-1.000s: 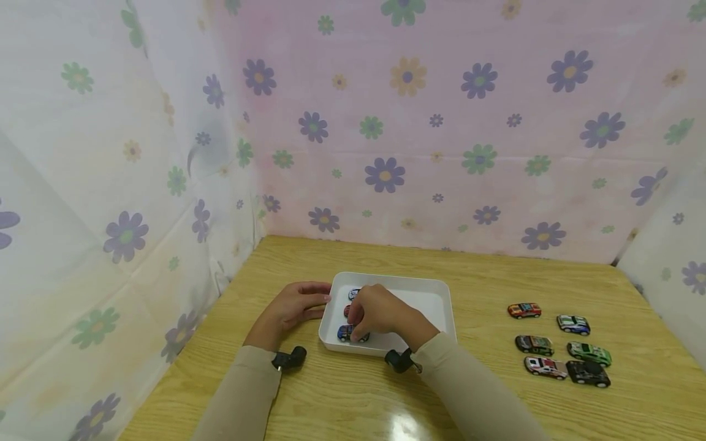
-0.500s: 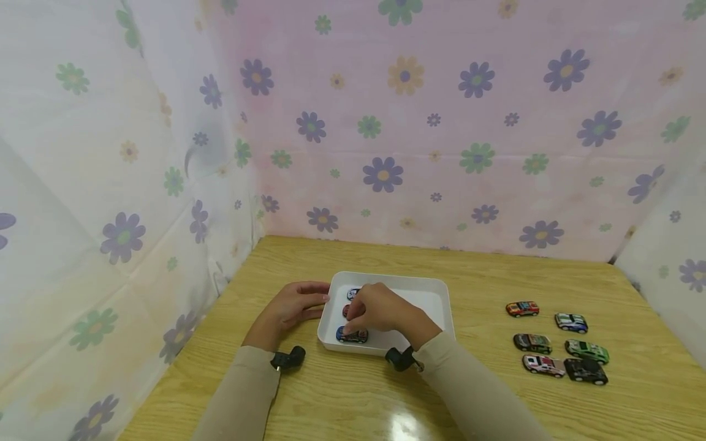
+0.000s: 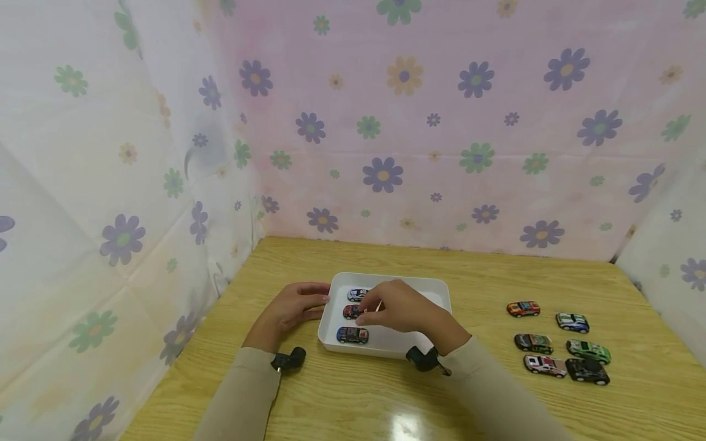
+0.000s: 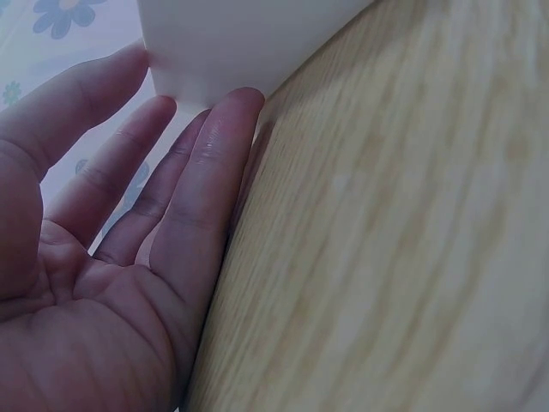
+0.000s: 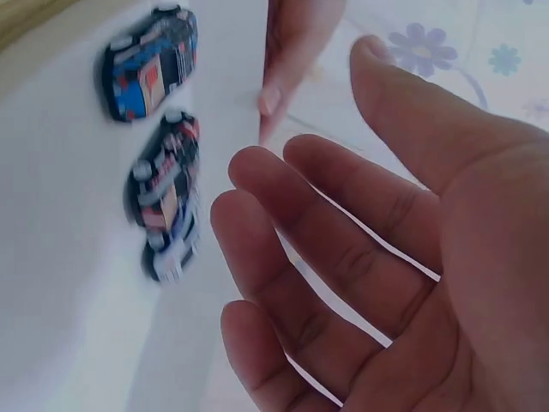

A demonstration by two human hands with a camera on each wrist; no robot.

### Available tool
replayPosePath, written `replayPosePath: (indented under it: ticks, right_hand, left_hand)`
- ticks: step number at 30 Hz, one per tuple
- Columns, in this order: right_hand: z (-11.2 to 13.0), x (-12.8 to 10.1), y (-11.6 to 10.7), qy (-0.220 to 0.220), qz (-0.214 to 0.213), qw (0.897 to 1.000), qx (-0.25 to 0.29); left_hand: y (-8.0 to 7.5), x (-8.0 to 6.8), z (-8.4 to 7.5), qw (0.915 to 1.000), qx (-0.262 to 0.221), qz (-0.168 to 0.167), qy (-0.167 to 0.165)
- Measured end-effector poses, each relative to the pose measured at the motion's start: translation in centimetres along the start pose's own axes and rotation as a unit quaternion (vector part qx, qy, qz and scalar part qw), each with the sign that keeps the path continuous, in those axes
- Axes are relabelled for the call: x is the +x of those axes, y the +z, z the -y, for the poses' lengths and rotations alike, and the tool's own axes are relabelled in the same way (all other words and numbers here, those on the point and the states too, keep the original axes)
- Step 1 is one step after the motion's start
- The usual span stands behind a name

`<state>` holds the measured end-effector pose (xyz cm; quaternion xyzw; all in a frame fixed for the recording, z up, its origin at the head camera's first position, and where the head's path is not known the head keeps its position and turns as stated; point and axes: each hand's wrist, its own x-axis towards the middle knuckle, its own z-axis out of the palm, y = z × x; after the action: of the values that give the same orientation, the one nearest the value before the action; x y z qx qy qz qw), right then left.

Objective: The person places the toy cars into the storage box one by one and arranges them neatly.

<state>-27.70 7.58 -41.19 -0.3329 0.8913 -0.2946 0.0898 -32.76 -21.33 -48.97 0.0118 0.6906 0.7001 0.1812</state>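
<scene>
A white tray (image 3: 386, 350) lies on the wooden table. Along its left side, one behind another, sit a blue toy car (image 3: 353, 335), a red toy car (image 3: 351, 312) and a white-and-black toy car (image 3: 357, 295). My right hand (image 3: 405, 309) hovers over the tray beside the red car, its fingers loosely bent and holding nothing; the right wrist view shows the bare palm and the cars apart from it. Against the tray's left wall rest the fingertips of my left hand (image 3: 295, 306), fingers nearly straight. In the left wrist view they touch the tray's outer corner (image 4: 214, 51).
Several toy cars stand on the table right of the tray, among them a red-and-yellow one (image 3: 524, 309), a green one (image 3: 588, 351) and a black one (image 3: 588, 371). Flowered cloth (image 3: 419, 135) hangs behind the table (image 3: 474, 275) and at both sides.
My right hand has let go of the blue toy car, which stays at the tray's front left. The hand has drawn up and to the right. My left hand has stayed put.
</scene>
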Motion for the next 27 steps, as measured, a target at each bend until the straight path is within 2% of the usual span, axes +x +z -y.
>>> replayPosePath:
  ticks: [6,15,20,27]
  right_hand:
    - [-0.8,-2.7,-1.7,0.021,-0.052,0.998,-0.015]
    - [-3.0,-6.4,-3.9,0.009,-0.118,0.991,-0.065]
    - [-4.5,-8.1,-4.7,0.014,-0.153,0.986,-0.068]
    - [-5.3,-10.0,-6.2,0.020,-0.190,0.979,-0.077]
  left_hand:
    - [0.1,0.1,0.0,1.0000,-0.001,-0.005,0.000]
    - [0.1,0.0,0.2,0.9999,-0.001,-0.013,-0.003]
    - [0.1,-0.2,0.1,0.9999,0.002,-0.015,-0.003]
    - [0.1,0.0,0.1,0.9999,0.000,-0.013,-0.005]
